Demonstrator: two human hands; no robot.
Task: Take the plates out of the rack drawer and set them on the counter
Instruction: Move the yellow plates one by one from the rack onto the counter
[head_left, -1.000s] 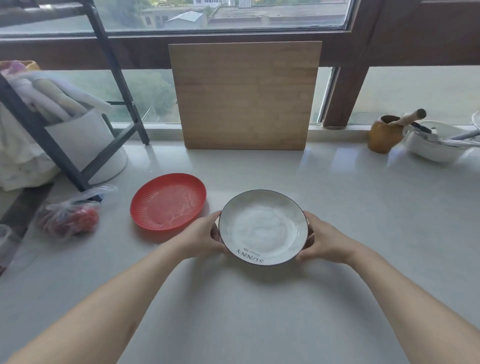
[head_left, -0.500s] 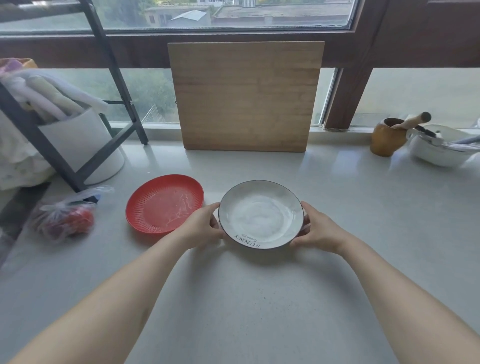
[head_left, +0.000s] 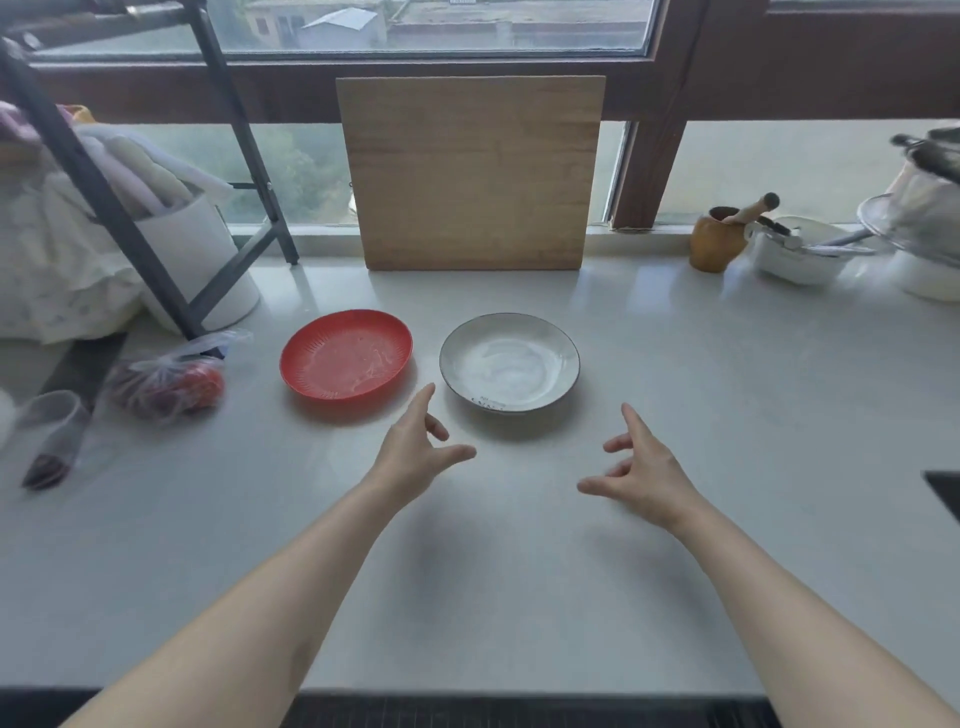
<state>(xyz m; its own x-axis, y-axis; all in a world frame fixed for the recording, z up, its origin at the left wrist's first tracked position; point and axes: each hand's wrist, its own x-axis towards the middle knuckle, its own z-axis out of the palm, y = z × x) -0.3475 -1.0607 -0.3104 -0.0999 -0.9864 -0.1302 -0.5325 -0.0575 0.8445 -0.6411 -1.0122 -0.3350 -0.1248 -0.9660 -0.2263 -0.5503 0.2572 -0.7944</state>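
A white plate with a dark rim (head_left: 509, 362) rests flat on the pale counter (head_left: 701, 415), right of a red ribbed plate (head_left: 346, 361); the two lie side by side, apart. My left hand (head_left: 415, 452) hovers just in front of the gap between them, fingers spread, holding nothing. My right hand (head_left: 639, 467) floats in front and to the right of the white plate, also empty with fingers apart. A dark edge at the bottom of the frame (head_left: 519, 712) is only partly visible; I cannot tell what it is.
A wooden cutting board (head_left: 470, 171) leans on the window at the back. A black metal rack (head_left: 104, 197), white container (head_left: 197, 260) and bagged red produce (head_left: 166, 384) crowd the left. A brown mortar (head_left: 717, 241), white bowl (head_left: 795, 257) and pots stand back right.
Both hands have let go of the white plate and drawn back toward me. The plate now sits on the counter beside the red one. The view has pulled back.
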